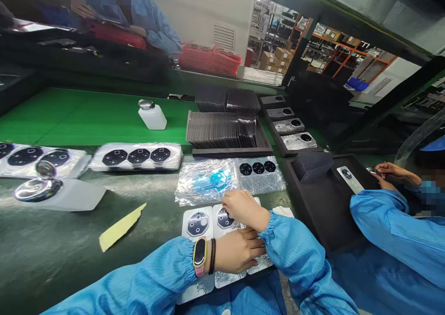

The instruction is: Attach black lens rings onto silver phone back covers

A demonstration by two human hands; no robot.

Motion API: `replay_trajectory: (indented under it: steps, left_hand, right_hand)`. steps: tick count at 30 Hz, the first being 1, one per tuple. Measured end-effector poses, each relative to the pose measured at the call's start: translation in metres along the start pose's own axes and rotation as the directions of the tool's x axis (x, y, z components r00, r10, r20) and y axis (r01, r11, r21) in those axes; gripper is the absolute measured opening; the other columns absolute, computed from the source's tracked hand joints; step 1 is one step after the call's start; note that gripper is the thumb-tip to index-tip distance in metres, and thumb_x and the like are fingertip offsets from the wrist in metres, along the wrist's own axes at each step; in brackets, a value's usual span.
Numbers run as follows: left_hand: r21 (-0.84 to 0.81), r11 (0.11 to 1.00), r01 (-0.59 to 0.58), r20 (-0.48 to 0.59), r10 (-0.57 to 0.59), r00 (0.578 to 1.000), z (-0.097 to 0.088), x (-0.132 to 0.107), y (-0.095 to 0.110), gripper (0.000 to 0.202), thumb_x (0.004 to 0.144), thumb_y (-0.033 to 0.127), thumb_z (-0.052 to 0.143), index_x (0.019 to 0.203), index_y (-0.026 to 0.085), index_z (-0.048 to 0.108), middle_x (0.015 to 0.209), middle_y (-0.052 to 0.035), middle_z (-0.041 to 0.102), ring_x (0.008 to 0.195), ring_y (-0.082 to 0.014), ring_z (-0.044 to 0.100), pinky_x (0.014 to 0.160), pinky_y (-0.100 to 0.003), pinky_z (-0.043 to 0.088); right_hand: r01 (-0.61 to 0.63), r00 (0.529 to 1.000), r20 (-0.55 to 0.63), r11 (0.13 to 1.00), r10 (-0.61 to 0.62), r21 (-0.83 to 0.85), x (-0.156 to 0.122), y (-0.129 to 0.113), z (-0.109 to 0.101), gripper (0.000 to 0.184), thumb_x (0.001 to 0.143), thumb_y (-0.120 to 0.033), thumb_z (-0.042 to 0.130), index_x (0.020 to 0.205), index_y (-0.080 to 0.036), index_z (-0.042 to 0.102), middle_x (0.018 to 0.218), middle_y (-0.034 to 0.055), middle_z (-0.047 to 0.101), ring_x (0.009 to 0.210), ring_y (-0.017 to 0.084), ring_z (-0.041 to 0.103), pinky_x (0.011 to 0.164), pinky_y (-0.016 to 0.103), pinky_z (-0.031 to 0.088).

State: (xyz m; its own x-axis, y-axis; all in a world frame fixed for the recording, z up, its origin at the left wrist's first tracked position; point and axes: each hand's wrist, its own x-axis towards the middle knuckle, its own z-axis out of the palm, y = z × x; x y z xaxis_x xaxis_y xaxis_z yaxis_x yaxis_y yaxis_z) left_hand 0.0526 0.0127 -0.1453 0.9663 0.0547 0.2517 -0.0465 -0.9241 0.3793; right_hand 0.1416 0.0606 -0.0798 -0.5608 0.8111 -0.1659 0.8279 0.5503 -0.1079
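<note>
Several white phone back covers with black octagonal camera areas lie side by side at the table's front edge. The leftmost cover [197, 227] shows its round openings. My left hand [238, 251] rests flat across the lower part of the middle cover [226, 280] and the right one, fingers stretched out to the right. Over it crosses my right forearm. My right hand [243, 208] is curled with its fingertips together at the camera area of the middle cover; anything between them is hidden. Most of the right cover is under my hands.
Behind lie a clear plastic sheet with blue film [205, 180] and a sheet of black stickers [257, 168]. White bottles [153, 116], a yellow paper strip [121, 227] and a rack of dark plates [222, 129] stand around. At right, a co-worker's hands [391, 171] work beside a black tray [323, 213].
</note>
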Motion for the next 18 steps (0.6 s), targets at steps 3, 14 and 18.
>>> replay_trajectory:
  steps: [3, 14, 18]
  left_hand:
    - [0.002, 1.0, 0.0, -0.001, 0.0, 1.0, 0.0003, -0.0008, -0.0001, 0.023, 0.085, 0.025, 0.062, 0.104, 0.013, 0.06, 0.094, -0.0094, 0.071, 0.096, -0.0251, 0.062, 0.087, -0.034, 0.045]
    - [0.016, 1.0, 0.019, 0.014, -0.019, 1.0, -0.004, -0.0047, 0.0017, 0.016, 0.087, 0.023, 0.06, 0.1, 0.014, 0.06, 0.089, -0.0071, 0.071, 0.086, -0.0228, 0.064, 0.079, -0.032, 0.046]
    - [0.023, 1.0, 0.016, 0.015, -0.016, 1.0, -0.0053, -0.0057, 0.0013, 0.016, 0.087, 0.024, 0.059, 0.1, 0.014, 0.06, 0.087, -0.0068, 0.071, 0.084, -0.0227, 0.064, 0.077, -0.032, 0.047]
  right_hand:
    - [-0.001, 1.0, 0.021, 1.0, 0.001, -0.024, -0.0013, -0.0014, -0.0013, 0.016, 0.087, -0.009, 0.054, 0.083, -0.016, 0.069, 0.087, 0.0071, 0.07, 0.079, 0.019, 0.065, 0.054, 0.025, 0.045]
    - [-0.031, 0.999, 0.044, 0.999, 0.031, -0.013, -0.0027, -0.0087, -0.0078, 0.02, 0.087, -0.007, 0.051, 0.09, -0.015, 0.069, 0.091, 0.009, 0.071, 0.087, 0.02, 0.066, 0.06, 0.026, 0.048]
    - [-0.044, 0.997, 0.055, 0.999, 0.044, -0.001, -0.003, -0.0083, -0.0064, 0.02, 0.085, -0.006, 0.052, 0.091, -0.014, 0.069, 0.092, 0.0097, 0.071, 0.087, 0.021, 0.066, 0.062, 0.026, 0.049]
